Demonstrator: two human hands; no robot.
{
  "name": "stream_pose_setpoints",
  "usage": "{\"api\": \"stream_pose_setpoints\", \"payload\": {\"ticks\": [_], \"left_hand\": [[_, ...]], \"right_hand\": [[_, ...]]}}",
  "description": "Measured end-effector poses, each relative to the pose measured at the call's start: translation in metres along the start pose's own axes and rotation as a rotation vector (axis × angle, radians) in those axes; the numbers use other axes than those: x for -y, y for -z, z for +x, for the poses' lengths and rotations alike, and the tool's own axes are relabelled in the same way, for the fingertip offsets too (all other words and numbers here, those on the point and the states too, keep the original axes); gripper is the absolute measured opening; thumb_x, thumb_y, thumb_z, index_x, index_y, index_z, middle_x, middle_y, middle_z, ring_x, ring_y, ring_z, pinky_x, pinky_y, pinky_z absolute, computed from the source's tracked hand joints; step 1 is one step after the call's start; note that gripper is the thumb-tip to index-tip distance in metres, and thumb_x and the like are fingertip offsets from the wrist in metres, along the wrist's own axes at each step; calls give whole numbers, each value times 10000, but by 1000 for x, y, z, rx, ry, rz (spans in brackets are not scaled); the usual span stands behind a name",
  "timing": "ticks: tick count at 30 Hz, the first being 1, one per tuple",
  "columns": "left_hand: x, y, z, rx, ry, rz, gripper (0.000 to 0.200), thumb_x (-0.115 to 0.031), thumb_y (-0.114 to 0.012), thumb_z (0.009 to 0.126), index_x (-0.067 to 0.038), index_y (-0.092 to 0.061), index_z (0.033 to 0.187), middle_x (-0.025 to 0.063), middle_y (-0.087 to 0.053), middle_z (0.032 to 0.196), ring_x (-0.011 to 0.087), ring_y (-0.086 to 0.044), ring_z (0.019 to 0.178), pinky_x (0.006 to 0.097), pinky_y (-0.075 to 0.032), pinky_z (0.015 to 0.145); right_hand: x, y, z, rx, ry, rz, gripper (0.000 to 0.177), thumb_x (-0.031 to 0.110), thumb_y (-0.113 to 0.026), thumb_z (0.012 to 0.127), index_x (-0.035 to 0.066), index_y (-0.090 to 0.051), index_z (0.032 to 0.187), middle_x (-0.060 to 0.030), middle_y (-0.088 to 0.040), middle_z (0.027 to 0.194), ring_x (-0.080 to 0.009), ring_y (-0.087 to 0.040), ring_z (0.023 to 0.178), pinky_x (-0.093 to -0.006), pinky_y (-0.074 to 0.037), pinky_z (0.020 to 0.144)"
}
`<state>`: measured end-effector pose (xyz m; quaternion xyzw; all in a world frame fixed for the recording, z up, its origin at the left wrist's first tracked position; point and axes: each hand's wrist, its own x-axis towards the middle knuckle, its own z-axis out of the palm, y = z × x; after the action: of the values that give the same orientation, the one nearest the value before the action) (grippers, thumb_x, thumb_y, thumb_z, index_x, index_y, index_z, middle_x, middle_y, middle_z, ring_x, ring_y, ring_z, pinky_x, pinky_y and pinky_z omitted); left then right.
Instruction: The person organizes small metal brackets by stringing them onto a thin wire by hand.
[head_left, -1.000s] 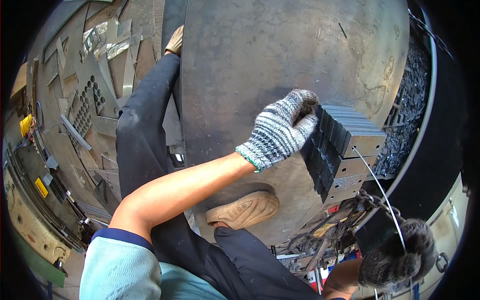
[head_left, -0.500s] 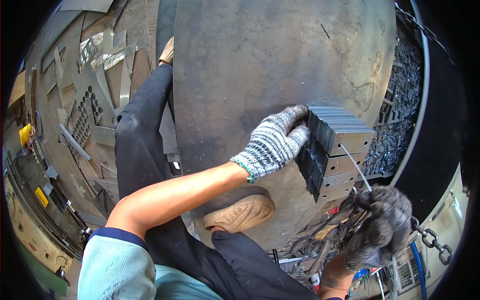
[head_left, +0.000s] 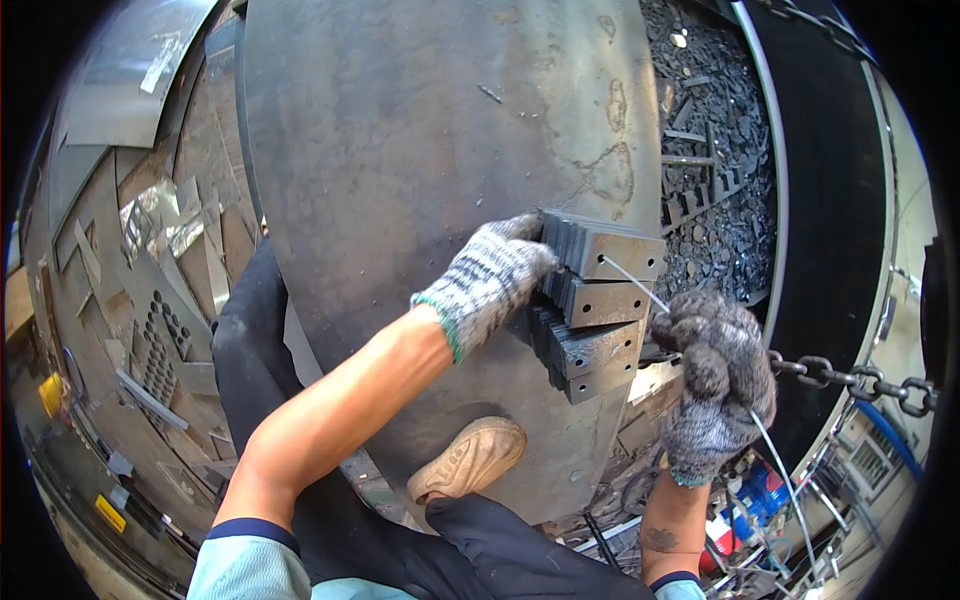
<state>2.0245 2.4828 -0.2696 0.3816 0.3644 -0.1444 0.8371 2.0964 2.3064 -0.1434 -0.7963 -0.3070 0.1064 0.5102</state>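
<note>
My left hand point(head_left: 490, 280), in a striped knit glove, has its fingers against the left end of the top stack of metal plates point(head_left: 606, 248). Its fingertips are partly hidden behind the plates. My right hand point(head_left: 715, 375), in a darker glove, is closed round a thin metal rod point(head_left: 780, 460). The rod's far end sits at a hole in the top stack's front plate. Below that stack are more stacks of drilled plates point(head_left: 600, 303), slightly askew, on the large steel sheet point(head_left: 420, 130).
Dark metal scraps point(head_left: 700, 190) fill a trough beyond the sheet. A chain point(head_left: 850, 378) hangs at the right. My shoe point(head_left: 470, 455) stands on the sheet. Cut sheet offcuts point(head_left: 170, 330) lie at the left.
The view has shifted, so the sheet and stacks appear further left. The top stacks now sit less evenly aligned. The rod is still at the hole, with my right hand closer to the plates.
</note>
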Motion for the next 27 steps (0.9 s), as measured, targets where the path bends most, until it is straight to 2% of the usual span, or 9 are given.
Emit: {"api": "stream_pose_setpoints", "payload": {"ticks": [5,8,15,17,18,20,21,24,27], "left_hand": [[-43,-17,58,57,-85,551,491,-139,-649,862,10,-643,1330,165,-703,1188,238,-647,1073,323,-501,934],[-41,-30,107,311,-278,743,461,-140,-632,864,-1,-659,1302,141,-724,1094,239,-663,970,334,-513,882],[-59,-54,107,109,-130,696,438,-107,-631,903,-95,-652,1339,131,-742,1070,246,-708,857,380,-582,766],[-57,-56,118,-14,-655,1316,521,-146,-684,876,-146,-618,1393,165,-696,1259,315,-706,1046,422,-570,875],[-60,-57,125,-10,-659,1328,521,-146,-684,876,-146,-618,1393,165,-696,1259,315,-706,1046,422,-570,875],[-85,-72,115,205,-650,1841,646,-232,-792,798,-218,-608,1417,188,-493,1527,396,-501,1376,513,-465,1073],[-88,-75,119,205,-652,1847,646,-232,-792,798,-218,-608,1417,188,-493,1527,396,-501,1376,513,-465,1073],[-101,-86,145,488,-774,2095,867,-407,-914,627,-284,-604,1427,138,-241,1675,419,-54,1564,655,-155,1227],[-105,-95,163,627,-802,2166,865,-414,-918,615,-275,-618,1414,124,-266,1670,406,-68,1566,642,-139,1235]], "right_hand": [[-23,25,16,-201,-22,-4,194,119,-649,996,-61,-688,1055,-155,-718,988,-256,-702,946,-377,-619,784],[-41,48,21,-333,-145,-55,253,189,-640,1014,-57,-671,1068,-166,-712,1041,-255,-731,837,-360,-631,735],[-52,63,15,-342,-147,67,251,153,-618,1022,-62,-657,1145,-169,-716,1070,-256,-734,889,-376,-633,801],[-59,68,11,-360,-152,106,254,159,-599,1032,-63,-660,1140,-171,-714,1078,-253,-731,914,-372,-633,796],[-62,70,10,-371,-184,127,275,195,-598,1036,-53,-662,1133,-175,-713,1081,-268,-736,905,-380,-636,778],[-63,75,9,-345,-217,160,300,240,-591,1042,-41,-659,1120,-179,-707,1093,-288,-739,906,-392,-639,766],[-64,76,9,-349,-214,163,300,240,-591,1042,-41,-659,1120,-179,-707,1093,-288,-739,906,-392,-639,766],[-66,73,10,-379,-223,236,268,187,-600,1038,-53,-682,1124,-167,-734,1039,-237,-742,862,-363,-634,785],[-68,76,9,-389,-223,255,262,179,-600,1037,-53,-682,1127,-168,-736,1043,-235,-742,869,-358,-633,782]]}}
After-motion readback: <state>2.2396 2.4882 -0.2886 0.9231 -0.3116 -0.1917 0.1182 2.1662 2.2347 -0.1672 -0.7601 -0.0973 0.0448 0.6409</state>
